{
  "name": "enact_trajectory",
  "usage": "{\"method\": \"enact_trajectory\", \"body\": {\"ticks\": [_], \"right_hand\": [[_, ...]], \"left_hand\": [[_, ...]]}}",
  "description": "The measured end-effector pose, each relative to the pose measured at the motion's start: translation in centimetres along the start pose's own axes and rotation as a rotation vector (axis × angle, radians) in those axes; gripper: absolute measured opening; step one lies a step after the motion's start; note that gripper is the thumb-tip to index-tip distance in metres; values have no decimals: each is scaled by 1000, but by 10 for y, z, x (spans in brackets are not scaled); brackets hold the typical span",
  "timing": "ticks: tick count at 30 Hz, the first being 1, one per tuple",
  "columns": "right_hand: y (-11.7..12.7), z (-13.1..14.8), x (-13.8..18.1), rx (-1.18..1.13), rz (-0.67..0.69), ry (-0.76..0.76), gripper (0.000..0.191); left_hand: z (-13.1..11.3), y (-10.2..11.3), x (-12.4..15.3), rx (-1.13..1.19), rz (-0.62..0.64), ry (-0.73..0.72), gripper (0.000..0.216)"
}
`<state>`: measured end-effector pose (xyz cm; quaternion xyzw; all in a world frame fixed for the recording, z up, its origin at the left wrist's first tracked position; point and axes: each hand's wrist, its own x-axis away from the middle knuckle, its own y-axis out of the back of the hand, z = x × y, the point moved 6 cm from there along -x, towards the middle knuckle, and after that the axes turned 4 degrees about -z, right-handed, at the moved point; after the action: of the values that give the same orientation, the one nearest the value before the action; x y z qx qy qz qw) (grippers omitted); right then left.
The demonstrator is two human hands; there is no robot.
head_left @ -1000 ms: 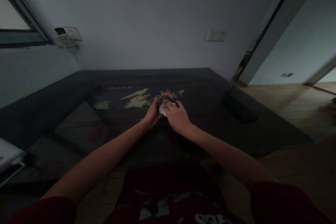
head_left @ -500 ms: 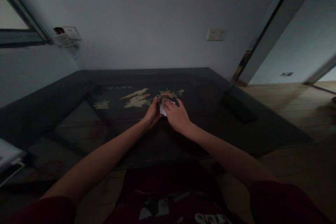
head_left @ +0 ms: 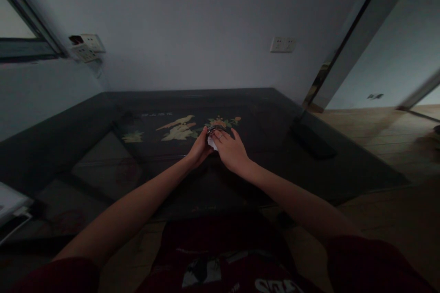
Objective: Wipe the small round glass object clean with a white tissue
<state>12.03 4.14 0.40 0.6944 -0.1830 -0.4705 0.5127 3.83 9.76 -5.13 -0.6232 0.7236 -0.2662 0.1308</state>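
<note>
Over the middle of the dark table, both hands meet around a small, dark, shiny object with a rounded rim (head_left: 216, 127); its kind is too dim to make out. My left hand (head_left: 200, 149) wraps its left side, the thumb up along the edge. A crumpled white tissue (head_left: 212, 143) shows between the hands. My right hand (head_left: 231, 149) presses the tissue against the object with bent fingers, a ring on one of them and the thumb held apart. The palms hide most of the object and part of the tissue.
The glossy dark table (head_left: 268, 174) carries a bird-and-flower picture (head_left: 178, 130). A long black object (head_left: 312, 139) lies toward its right side. A white device with a cable (head_left: 13, 203) sits at the left edge. Sockets (head_left: 282, 45) are on the wall behind.
My right fingers have shifted slightly up and left over the object. The white tissue shows less on its right side. My left hand stays nearly in place.
</note>
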Motion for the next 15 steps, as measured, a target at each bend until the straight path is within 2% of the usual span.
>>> {"method": "enact_trajectory", "body": {"ticks": [4, 8, 11, 15], "right_hand": [[-2, 0, 1, 27, 51, -2, 41], [-6, 4, 4, -66, 88, 45, 40], [-6, 4, 3, -100, 61, 47, 42], [-1, 3, 0, -27, 19, 15, 43]], "left_hand": [[-1, 1, -1, 18, -5, 2, 43], [-1, 4, -4, 12, 14, -26, 45], [0, 3, -5, 17, 30, -27, 45], [1, 2, -4, 1, 32, -6, 42]]}}
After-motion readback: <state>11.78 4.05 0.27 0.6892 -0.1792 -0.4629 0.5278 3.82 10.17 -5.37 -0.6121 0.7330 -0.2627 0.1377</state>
